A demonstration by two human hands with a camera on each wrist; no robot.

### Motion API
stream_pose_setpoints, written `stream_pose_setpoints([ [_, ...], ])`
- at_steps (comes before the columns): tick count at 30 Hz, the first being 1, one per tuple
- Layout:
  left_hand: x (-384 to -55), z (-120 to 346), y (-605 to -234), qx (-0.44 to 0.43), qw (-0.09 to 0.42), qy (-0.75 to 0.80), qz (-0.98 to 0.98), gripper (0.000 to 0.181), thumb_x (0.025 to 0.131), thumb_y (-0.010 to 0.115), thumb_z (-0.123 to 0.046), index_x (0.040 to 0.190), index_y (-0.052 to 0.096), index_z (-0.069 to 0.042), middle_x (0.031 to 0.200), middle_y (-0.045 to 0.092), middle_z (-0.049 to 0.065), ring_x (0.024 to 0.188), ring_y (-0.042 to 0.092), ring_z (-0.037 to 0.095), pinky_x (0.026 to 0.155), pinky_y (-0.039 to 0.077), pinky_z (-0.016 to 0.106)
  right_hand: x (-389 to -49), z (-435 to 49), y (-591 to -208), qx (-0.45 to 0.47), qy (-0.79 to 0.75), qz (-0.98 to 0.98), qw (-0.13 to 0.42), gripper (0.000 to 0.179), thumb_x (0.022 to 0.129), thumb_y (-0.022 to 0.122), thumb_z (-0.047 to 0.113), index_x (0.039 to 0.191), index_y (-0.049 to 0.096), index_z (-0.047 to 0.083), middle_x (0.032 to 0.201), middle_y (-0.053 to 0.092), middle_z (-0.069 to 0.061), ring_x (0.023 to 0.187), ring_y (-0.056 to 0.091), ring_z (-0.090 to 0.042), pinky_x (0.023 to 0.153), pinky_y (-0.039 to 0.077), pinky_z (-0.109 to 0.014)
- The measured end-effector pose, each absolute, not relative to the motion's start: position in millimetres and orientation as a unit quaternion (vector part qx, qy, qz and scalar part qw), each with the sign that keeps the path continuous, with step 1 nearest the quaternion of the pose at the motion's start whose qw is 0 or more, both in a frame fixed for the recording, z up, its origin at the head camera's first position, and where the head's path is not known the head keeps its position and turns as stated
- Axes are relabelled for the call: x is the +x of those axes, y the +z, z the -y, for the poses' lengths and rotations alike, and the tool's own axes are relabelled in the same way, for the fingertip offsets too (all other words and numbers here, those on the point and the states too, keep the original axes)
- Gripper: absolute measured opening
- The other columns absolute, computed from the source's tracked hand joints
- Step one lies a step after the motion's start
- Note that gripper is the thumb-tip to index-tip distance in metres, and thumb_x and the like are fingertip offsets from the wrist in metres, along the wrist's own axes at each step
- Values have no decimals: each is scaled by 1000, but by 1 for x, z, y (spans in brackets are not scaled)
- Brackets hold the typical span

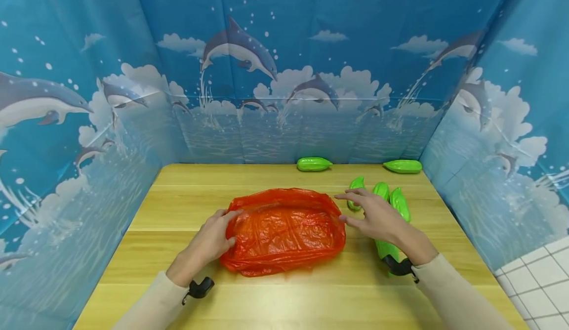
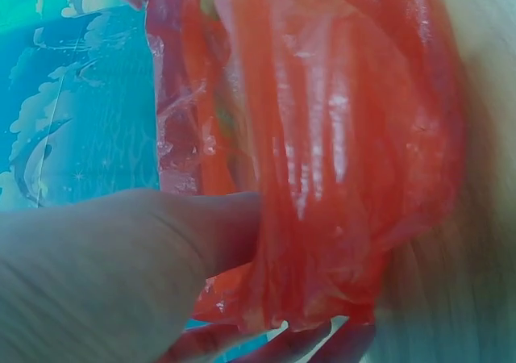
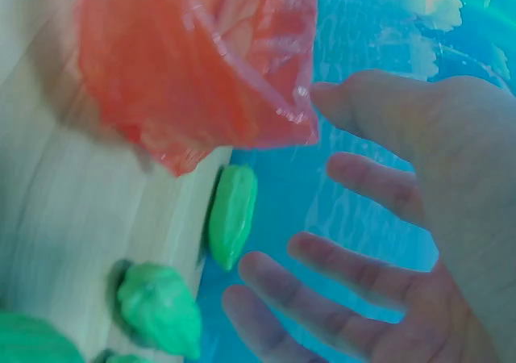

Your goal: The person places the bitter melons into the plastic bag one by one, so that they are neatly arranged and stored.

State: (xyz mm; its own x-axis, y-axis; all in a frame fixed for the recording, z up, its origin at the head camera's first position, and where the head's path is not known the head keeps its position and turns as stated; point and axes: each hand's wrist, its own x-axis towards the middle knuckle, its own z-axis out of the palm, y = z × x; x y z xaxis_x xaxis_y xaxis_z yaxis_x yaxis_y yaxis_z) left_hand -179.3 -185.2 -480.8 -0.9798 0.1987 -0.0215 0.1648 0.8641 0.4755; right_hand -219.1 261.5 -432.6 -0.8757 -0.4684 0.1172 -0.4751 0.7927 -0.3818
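Observation:
A thin red plastic bag [image 1: 289, 228] lies on the wooden table with its mouth spread into a wide oval. At its left end, my left hand [image 1: 206, 243] grips the rim. The left wrist view has the thumb [image 2: 234, 230] inside the bag and the other fingers round the outside. My right hand [image 1: 378, 216] is at the bag's right end, fingers spread apart and nothing held. Its thumb tip [image 3: 330, 101] is right at the bag's edge. Below and beyond that hand lie several glossy green, ridged, gourd-shaped pieces [image 1: 400, 205], partly hidden by it.
Two more green gourd-shaped pieces lie along the back edge of the table [image 1: 200, 174], one near the middle [image 1: 313, 164] and one at the right corner [image 1: 402, 166]. A blue dolphin-print curtain [image 1: 275, 132] closes off the back and both sides.

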Motion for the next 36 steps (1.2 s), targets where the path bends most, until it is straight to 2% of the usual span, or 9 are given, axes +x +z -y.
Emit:
stream_pose_setpoints([
  [3, -179, 185, -481, 94, 36, 239, -966, 75, 98, 91, -3, 167, 64, -13, 164, 61, 32, 139, 72, 50, 114, 65, 65, -215, -274, -435, 238, 209, 948, 21, 55, 108, 86, 31, 159, 72, 15, 155, 71, -24, 117, 78, -38, 93, 69, -57],
  [12, -178, 184, -480, 94, 42, 251, -962, 77, 97, 90, 1, 168, 62, -11, 165, 61, 30, 142, 71, 49, 115, 65, 64, -200, -318, -449, 177, 185, 967, -11, 67, 105, 88, 48, 160, 70, 13, 147, 67, -29, 107, 78, -34, 80, 67, -52],
  [19, -179, 183, -481, 101, 43, 259, -960, 76, 98, 88, 3, 168, 62, -10, 164, 61, 31, 143, 69, 49, 116, 65, 62, -192, -342, -462, 164, 182, 969, -39, 74, 99, 93, 48, 155, 70, 6, 133, 70, -30, 104, 73, -29, 80, 60, -43],
  [24, -182, 181, -482, 100, 41, 261, -959, 76, 97, 89, 3, 168, 62, -10, 163, 62, 29, 143, 69, 48, 115, 65, 62, -194, -349, -472, 171, 198, 963, -64, 75, 99, 94, 44, 155, 68, 2, 126, 73, -28, 88, 74, -17, 78, 63, -42],
  [27, -183, 179, -482, 102, 41, 262, -959, 78, 98, 89, 2, 169, 61, -10, 163, 62, 30, 143, 69, 48, 116, 65, 61, -197, -351, -477, 175, 200, 962, -69, 71, 99, 93, 42, 152, 69, 1, 120, 78, -20, 83, 73, -12, 78, 64, -41],
  [32, -184, 176, -485, 108, 38, 261, -959, 81, 98, 89, 3, 171, 58, -11, 162, 63, 30, 143, 69, 49, 116, 65, 62, -201, -354, -483, 173, 205, 960, -76, 66, 100, 93, 40, 149, 72, 1, 118, 82, -14, 94, 77, -20, 80, 65, -42],
  [36, -184, 175, -488, 111, 34, 260, -959, 81, 97, 89, 2, 171, 58, -12, 161, 64, 29, 142, 69, 49, 116, 65, 63, -204, -354, -483, 172, 211, 960, -65, 64, 101, 93, 37, 149, 72, 1, 125, 83, -18, 109, 80, -35, 87, 68, -54],
])
